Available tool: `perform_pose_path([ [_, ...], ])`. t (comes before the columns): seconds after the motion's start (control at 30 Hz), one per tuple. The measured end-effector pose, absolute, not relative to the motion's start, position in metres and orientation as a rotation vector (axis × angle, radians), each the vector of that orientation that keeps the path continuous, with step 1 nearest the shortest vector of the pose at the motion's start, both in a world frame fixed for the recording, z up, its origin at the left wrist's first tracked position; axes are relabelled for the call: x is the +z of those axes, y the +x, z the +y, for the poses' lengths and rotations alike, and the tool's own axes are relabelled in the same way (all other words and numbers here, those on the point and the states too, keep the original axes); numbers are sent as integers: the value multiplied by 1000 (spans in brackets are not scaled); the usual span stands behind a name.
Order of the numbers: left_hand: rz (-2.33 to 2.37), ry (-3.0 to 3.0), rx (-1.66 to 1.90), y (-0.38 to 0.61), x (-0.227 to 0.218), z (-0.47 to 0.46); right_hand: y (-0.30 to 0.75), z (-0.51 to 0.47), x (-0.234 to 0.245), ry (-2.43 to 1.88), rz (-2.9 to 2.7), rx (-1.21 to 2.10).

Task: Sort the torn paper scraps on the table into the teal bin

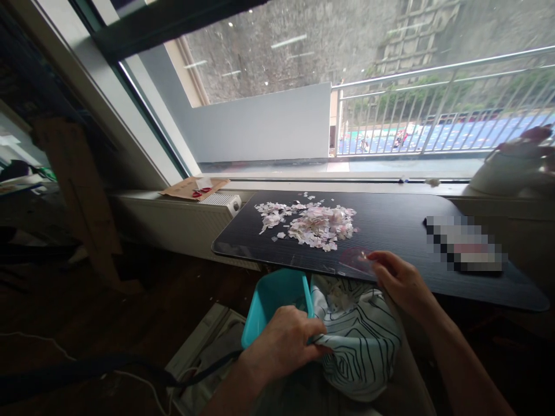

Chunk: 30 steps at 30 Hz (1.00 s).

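Note:
A heap of small pink and white paper scraps (314,222) lies on a black tabletop (390,222). My left hand (284,344) is closed on the rim of a teal plastic bin (273,300) held below the table's near edge, beside white cloth with black lines (359,341) on my lap. My right hand (401,283) rests at the table's near edge with its fingers pinched on a thin, clear pinkish sheet (358,260) that lies flat on the tabletop.
A window with a balcony railing (433,110) runs behind the table. A white radiator (221,202) and a piece of cardboard (191,188) sit on the sill at the left. A blurred-out object (466,242) lies on the table's right. Cables (130,372) cross the dark floor.

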State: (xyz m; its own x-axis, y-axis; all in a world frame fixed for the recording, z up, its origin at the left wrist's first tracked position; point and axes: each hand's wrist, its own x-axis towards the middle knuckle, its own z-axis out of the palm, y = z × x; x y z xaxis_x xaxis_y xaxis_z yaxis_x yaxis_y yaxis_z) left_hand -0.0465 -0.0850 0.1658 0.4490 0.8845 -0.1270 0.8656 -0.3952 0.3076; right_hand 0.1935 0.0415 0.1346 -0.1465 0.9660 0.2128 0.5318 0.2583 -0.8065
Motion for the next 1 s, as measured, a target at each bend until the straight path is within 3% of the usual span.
perform_pose_path([
  [0.27, 1478, 2345, 95, -43, 162, -85, 166, 90, 121, -1302, -1604, 698],
  [1.0, 1445, 2328, 107, -40, 158, -86, 164, 85, 117, -1343, -1531, 567],
])
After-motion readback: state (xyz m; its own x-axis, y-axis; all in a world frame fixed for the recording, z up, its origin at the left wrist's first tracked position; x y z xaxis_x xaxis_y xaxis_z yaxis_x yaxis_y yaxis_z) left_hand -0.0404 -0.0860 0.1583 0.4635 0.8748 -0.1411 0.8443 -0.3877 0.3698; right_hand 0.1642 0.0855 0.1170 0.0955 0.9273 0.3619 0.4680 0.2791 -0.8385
